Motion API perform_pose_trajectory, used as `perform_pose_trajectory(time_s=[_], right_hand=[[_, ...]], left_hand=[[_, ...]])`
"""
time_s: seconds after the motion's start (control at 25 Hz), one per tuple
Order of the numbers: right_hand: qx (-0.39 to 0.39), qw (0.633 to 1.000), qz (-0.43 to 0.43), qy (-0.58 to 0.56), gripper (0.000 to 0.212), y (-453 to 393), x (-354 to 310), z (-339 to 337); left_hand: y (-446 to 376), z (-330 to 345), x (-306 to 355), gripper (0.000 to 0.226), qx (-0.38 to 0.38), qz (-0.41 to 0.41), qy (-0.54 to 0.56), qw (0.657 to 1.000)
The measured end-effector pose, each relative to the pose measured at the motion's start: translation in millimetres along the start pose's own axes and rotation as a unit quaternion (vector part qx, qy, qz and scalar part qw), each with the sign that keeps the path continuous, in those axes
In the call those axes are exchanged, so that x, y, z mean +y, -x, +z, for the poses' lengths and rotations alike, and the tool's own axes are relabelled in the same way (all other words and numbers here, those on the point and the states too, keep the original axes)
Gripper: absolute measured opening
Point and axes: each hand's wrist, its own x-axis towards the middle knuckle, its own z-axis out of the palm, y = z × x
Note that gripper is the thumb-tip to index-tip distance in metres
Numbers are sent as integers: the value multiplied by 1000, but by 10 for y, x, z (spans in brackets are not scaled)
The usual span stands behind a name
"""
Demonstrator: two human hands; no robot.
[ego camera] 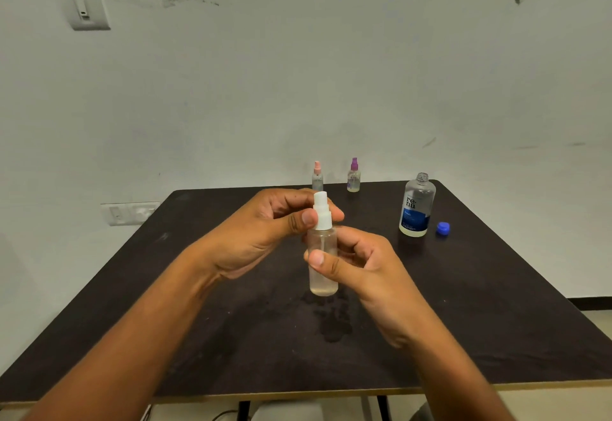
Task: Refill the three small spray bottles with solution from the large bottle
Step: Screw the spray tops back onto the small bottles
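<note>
Both forearms reach in over the dark bench (pixel 496 288). The right hand (pixel 367 265) curls round the clear spray bottle (pixel 323 261), held upright above the bench; the left hand (pixel 265 231) pinches its white spray top (pixel 322 213). The uncapped large bottle (pixel 416 207) stands far right.

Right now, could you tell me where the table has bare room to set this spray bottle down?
Bare patches: the table's whole left half, and the right near corner this side of the blue cap. Crowded: the far edge, where the pink-topped bottle, the purple-topped bottle and the large bottle stand.
</note>
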Motion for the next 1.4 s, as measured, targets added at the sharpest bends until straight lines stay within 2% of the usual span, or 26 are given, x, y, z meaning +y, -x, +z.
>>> perform_pose_trajectory(time_s=[0.08, 0.16, 0.24, 0.4, 0.6, 0.68, 1.12, 1.4], right_hand=[[32, 999, -7, 40, 32, -64, 37, 2], [59, 997, -6, 56, 31, -154, 107, 4], [80, 995, -4, 67, 29, -275, 201, 13], [106, 988, 7, 113, 35, -598, 456, 37], [122, 979, 18, 165, 29, -1215, 831, 0], [126, 977, 21, 172, 24, -1488, 989, -33], [156, 959, 72, 225, 27, -2979, 2026, -100], [154, 950, 105, 252, 34, -3548, 2450, -65]], left_hand=[[-23, 2, -87, 34, 88, 30, -64, 994], [-38, -37, -254, 38, 201, 80, -132, 967], [-40, -129, -493, 45, 257, 91, -209, 939], [-47, -289, -941, 56, 241, 45, -430, 869], [-250, -637, -1342, 71, 231, 25, -495, 837], [-358, -817, -1499, 73, 226, 24, -510, 830], [-1006, -1758, -2398, 77, 211, -29, -555, 804], [-1219, -2067, -2664, 75, 211, -36, -564, 798]])
